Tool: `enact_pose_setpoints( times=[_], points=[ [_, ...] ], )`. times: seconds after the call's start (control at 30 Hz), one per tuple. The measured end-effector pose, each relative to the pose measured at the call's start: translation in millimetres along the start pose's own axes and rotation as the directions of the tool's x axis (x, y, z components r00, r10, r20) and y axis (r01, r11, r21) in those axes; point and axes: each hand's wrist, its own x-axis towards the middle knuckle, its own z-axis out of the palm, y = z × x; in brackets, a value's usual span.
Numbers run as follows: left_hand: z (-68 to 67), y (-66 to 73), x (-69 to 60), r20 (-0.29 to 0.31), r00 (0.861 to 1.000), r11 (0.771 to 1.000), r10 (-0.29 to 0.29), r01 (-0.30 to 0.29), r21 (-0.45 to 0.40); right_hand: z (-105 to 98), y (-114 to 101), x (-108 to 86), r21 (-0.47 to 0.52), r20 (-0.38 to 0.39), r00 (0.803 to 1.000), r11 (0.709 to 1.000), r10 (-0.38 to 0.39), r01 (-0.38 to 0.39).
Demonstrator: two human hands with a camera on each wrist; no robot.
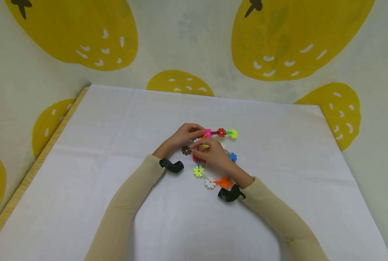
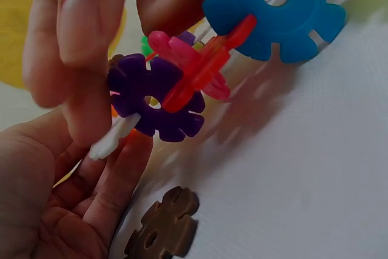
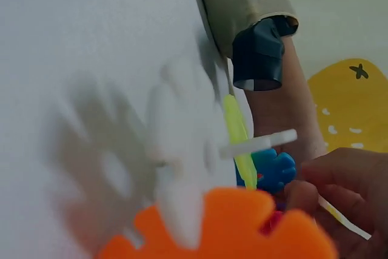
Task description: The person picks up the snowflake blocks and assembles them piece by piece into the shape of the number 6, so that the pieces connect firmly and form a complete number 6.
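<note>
A chain of notched plastic snowflake discs, among them a lime disc (image 1: 198,171), a white disc (image 1: 210,182) and an orange disc (image 1: 226,182), lies in a loop on the table. My left hand (image 1: 186,134) grips its upper left part, by a pink disc (image 1: 208,133). In the left wrist view, a purple disc (image 2: 138,80) and a white piece (image 2: 115,137) are at its fingers. My right hand (image 1: 216,155) crosses over the loop, thumb and fingers pinching the chain; the exact disc is hidden. A separate-looking brown disc (image 1: 186,150) lies between the hands.
A red disc (image 1: 221,132) and a yellow-green disc (image 1: 233,133) form a tail running right. A blue disc (image 1: 233,157) sits by the right wrist. Dark wrist cameras (image 1: 171,165) jut from both cuffs. White cloth (image 1: 295,152) covers the table; a patterned curtain hangs behind.
</note>
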Motion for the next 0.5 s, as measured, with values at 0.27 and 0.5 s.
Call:
enact_pose_setpoints(
  times=[0.27, 0.5],
  points=[
    [-0.1, 0.3, -1.0, 0.014, 0.999, 0.999, 0.033, -0.033, 0.01, 4.8, 2.8, 8.1, -0.104, -0.014, 1.0, 0.994, 0.024, -0.025],
    [-1.4, 0.6, -1.2, 0.029, 0.999, 0.999, 0.028, -0.029, 0.036, 7.8, 5.7, 13.3, -0.18, 0.043, 0.999, 0.983, -0.014, 0.022]
  ],
)
